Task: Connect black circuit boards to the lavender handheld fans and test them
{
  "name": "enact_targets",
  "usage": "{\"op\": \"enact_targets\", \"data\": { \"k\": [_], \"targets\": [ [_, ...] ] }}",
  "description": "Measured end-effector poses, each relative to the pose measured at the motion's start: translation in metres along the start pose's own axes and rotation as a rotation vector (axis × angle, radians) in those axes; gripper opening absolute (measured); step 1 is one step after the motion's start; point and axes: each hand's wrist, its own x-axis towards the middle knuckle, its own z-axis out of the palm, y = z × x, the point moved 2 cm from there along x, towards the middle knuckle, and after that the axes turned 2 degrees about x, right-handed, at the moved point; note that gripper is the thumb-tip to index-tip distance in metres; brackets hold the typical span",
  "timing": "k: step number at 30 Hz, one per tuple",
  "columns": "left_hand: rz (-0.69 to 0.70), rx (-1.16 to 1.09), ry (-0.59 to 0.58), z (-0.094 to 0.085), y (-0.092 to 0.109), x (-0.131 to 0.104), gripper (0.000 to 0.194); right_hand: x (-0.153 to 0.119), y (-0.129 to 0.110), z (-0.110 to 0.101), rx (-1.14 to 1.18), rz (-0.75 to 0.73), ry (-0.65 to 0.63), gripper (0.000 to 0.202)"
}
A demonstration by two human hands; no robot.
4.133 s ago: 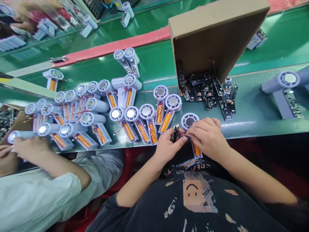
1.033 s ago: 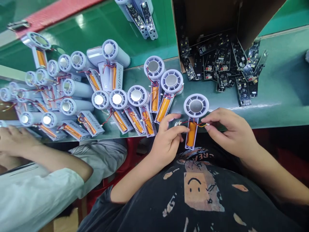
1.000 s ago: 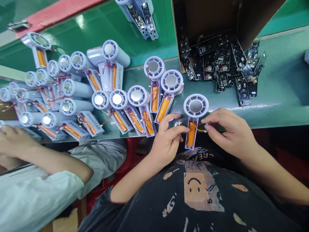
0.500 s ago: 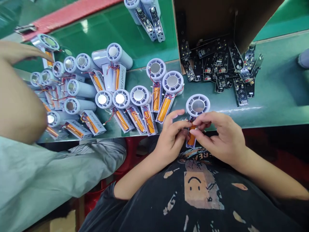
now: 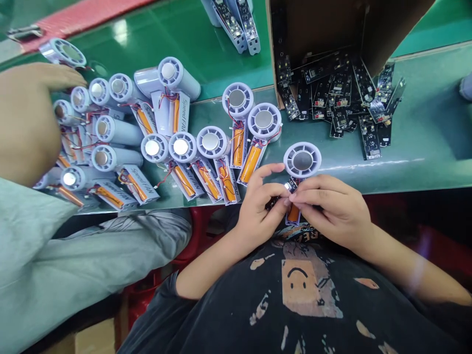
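Note:
A lilac handheld fan (image 5: 302, 160) with a round head lies at the table's front edge, its handle toward my body and an orange battery (image 5: 293, 214) showing in it. Over the handle, my left hand (image 5: 266, 199) pinches a small black circuit board (image 5: 291, 185), with its index finger stretched toward the fan head. My right hand (image 5: 330, 206) is closed at the same spot, thumb and fingertips pressed together on something small and pale, perhaps a wire connector. The fingertips of both hands nearly touch and hide the details.
Several lilac fans (image 5: 264, 119) with orange batteries fill the table's left side. A cardboard box (image 5: 320, 29) and a pile of black circuit boards (image 5: 341, 98) are at the back right. Another person's hand (image 5: 33, 113) is at the far left, near the fans.
The circuit board now shows more clearly between my hands, and my right fingers have drawn together. The other person's hand has moved lower and nearer. The view has shifted slightly.

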Motion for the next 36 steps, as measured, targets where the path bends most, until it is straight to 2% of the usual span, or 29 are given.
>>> {"op": "enact_targets", "data": {
  "k": [3,6,9,12,17,22,28,30,32,34,36],
  "targets": [
    [-0.059,-0.071,-0.002,0.001,-0.002,-0.001,0.007,-0.004,0.003,0.003,0.019,0.072,0.020,0.018],
    [-0.117,-0.054,0.026,0.001,-0.004,-0.002,0.010,-0.008,0.005,0.006,0.160,0.218,0.002,0.027],
    [-0.114,-0.050,0.015,0.002,-0.004,-0.003,0.013,-0.009,0.006,0.006,0.174,0.308,0.023,0.019],
    [-0.113,-0.080,0.005,0.003,-0.002,-0.004,0.012,-0.007,0.005,0.005,0.073,0.281,0.036,0.010],
    [-0.155,-0.096,0.023,0.004,-0.003,-0.004,0.011,-0.003,0.004,0.005,0.047,0.252,-0.003,0.009],
    [-0.022,-0.056,0.003,0.001,-0.001,-0.001,0.003,-0.001,0.002,0.005,0.002,0.241,0.000,0.010],
    [-0.073,-0.006,0.058,0.001,-0.006,-0.003,0.005,0.001,0.000,0.007,-0.097,0.079,0.029,0.017],
    [-0.124,-0.112,0.088,0.004,-0.008,-0.005,0.009,0.001,0.000,0.008,-0.109,0.077,0.031,0.015],
    [-0.211,-0.298,0.094,0.007,-0.011,-0.006,0.024,0.002,0.001,0.007,-0.130,0.081,0.045,0.015],
    [-0.346,-0.499,0.041,0.010,-0.013,-0.007,0.031,0.003,0.002,0.005,-0.182,0.073,0.067,0.016],
    [-0.477,-0.654,-0.031,0.013,-0.014,-0.008,0.028,0.004,0.003,0.004,-0.260,0.054,0.077,0.016]
  ]
}}
